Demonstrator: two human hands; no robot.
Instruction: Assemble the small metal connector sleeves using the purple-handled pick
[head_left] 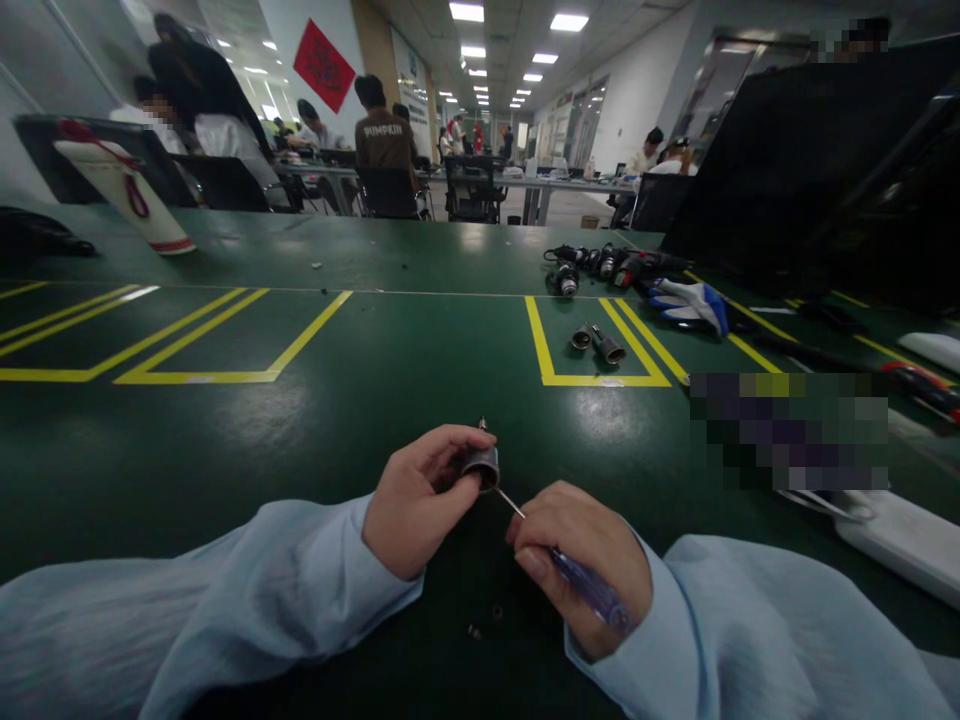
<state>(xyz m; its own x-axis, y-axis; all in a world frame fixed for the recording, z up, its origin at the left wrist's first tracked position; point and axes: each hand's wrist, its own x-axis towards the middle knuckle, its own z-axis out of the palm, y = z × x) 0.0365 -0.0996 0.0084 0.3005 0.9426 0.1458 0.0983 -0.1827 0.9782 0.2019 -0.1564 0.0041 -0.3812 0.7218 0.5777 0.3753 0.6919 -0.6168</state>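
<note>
My left hand (429,492) is closed around a small grey metal cup-shaped part (484,467), with a thin stem sticking up behind the fingers. The open end of that part faces toward me and to the right. In my right hand (581,560) is a screwdriver (592,590) with a clear purplish handle. Its thin shaft points up and left, and the tip reaches the mouth of the metal part; the very end is hidden inside. Below the hands, a few tiny dark pieces (475,631) lie on the green table (360,640).
Two similar metal parts (608,348) lie in a yellow-taped box ahead. Behind them are several black fittings with cables (568,279) and a blue-white glove (688,305). A dark screen (810,160) stands at right. A white cone-shaped object (127,190) is at far left. People sit at desks beyond.
</note>
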